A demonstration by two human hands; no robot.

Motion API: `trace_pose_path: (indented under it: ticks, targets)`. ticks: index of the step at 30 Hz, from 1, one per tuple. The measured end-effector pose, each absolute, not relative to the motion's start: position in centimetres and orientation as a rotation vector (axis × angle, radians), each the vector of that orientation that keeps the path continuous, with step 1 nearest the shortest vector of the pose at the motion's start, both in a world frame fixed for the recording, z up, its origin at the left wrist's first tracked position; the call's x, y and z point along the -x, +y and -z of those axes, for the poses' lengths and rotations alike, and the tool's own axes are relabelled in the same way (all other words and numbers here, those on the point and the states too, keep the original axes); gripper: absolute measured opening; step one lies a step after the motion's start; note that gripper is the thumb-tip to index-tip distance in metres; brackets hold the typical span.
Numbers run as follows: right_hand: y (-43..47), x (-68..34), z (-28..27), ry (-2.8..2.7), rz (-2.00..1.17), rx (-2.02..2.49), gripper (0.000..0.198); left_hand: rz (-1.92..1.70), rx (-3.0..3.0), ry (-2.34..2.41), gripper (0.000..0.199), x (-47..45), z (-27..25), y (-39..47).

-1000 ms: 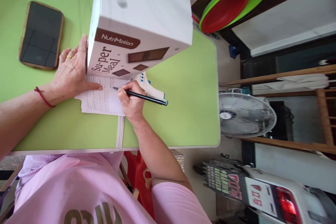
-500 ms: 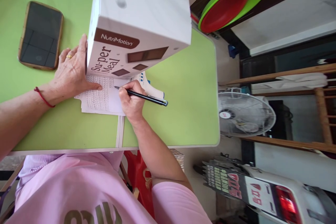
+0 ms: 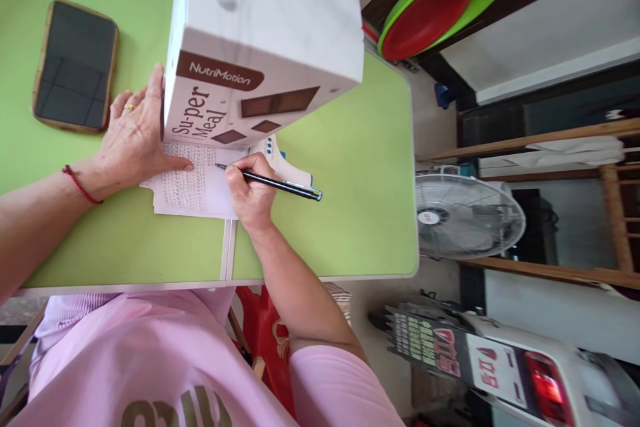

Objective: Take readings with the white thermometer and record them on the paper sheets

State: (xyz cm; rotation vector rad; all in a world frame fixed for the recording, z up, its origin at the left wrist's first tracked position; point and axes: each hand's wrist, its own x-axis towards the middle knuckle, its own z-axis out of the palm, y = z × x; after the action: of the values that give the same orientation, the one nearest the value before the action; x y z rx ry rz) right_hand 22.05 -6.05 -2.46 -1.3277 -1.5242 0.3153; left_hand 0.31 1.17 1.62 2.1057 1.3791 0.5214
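My right hand (image 3: 253, 193) grips a black pen (image 3: 287, 185), its tip on or just over a sheet of paper (image 3: 180, 190). Rows of small handwriting cover the left part of that sheet; the strip beside the pen is blank. My left hand (image 3: 133, 130) lies spread with its thumb on the paper and its fingers along the side of a white NutriMotion box (image 3: 270, 27). The box stands over the paper's far part and hides it. A blue-and-white object (image 3: 283, 163), partly covered, shows behind my right hand.
A phone (image 3: 75, 67) in a brown-edged case lies on the green table (image 3: 360, 213), left of the box. Green and red basins (image 3: 435, 13) are at the upper right. Beyond the table's right edge stand a fan (image 3: 467, 217) and a scooter (image 3: 515, 360). A red chair (image 3: 267, 340) is below.
The pen's rear end has swung slightly to the right as its tilt shifts a little. My left hand stays in place, and the whole view has drifted very slightly.
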Motion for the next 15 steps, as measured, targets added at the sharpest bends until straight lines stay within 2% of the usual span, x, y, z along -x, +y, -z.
trace_pose_path:
  ticks: [7,15]
  targets:
    - [-6.02,-22.16,2.44,-1.541,-0.326,1.372,0.021,-0.512,-2.067,1.374,0.135,-0.51,-1.93,1.18]
    - [-6.08,-22.14,2.71,-1.509,-0.331,1.343,0.022,-0.497,-2.111,1.392,0.124,-0.58,-2.24,0.94]
